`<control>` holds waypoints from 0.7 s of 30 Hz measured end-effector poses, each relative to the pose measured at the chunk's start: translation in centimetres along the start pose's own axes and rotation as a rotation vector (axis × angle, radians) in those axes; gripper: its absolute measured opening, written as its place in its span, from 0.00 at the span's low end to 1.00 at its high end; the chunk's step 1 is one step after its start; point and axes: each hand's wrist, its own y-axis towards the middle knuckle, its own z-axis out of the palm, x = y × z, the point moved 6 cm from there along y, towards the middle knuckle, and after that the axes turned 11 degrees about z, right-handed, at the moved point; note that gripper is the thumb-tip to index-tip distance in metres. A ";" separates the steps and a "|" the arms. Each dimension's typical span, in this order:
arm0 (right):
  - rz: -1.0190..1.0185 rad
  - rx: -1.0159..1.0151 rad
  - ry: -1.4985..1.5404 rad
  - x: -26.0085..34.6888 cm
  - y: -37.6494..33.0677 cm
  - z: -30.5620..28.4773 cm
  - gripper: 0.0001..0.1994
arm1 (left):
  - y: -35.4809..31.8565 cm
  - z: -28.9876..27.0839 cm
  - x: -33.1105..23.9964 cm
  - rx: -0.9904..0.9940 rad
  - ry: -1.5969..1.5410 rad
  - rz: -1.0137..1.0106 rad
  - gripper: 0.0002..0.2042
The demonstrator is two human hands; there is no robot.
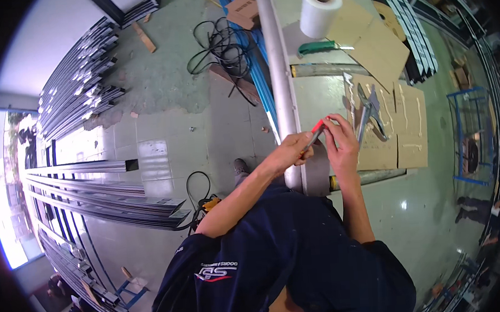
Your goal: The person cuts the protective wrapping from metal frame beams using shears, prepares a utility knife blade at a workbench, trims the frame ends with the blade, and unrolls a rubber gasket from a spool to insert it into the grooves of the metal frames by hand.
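While my left grip (293, 152) is closed round the darker end of a slim grey-and-red stick (318, 126), my right grip (343, 141) pinches near its red tip. I hold it just above the left part of the table (314, 98). Pale lines of paste (419, 116) already lie on the cardboard (383, 157), where a metal tool (365, 114) rests, unheld. I judge the handling of the stick unfinished, as both grips are on it; how much remains, I cannot tell.
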 end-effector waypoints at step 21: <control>-0.122 0.202 -0.284 1.1 1.5 0.2 0.06 | 1.0 -0.4 1.1 -0.145 0.286 0.182 0.19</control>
